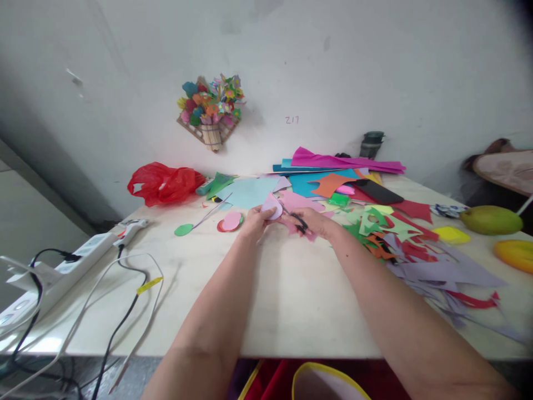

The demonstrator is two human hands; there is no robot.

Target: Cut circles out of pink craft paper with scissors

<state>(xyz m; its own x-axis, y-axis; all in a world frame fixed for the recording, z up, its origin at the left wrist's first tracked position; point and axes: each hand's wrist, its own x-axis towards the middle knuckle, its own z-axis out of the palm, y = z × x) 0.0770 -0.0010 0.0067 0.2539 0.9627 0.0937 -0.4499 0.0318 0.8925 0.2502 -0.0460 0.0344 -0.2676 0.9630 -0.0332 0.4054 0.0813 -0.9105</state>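
Observation:
Pinched in my left hand (257, 220) is a small lilac piece of felt or paper (272, 208) with a rounded edge. My right hand (311, 221) is closed around the black handles of a pair of scissors (300, 223), whose blades point up and left to the lilac piece's edge. Pink scraps (296, 201) lie beneath and behind both hands. Left of my left hand rests a small stack of cut ovals, a pink one (232, 221) on top with red and green showing under it. Farther left is a green round piece (184, 229) beside a thin stick.
Colourful scraps (400, 233) heap up on the right, near a mango (491, 220) and a black phone (378, 191). A red plastic bag (162, 183) sits at back left. A power strip (62, 272) with cables runs along the left edge. Folded magenta sheets (341, 161) lie by the wall.

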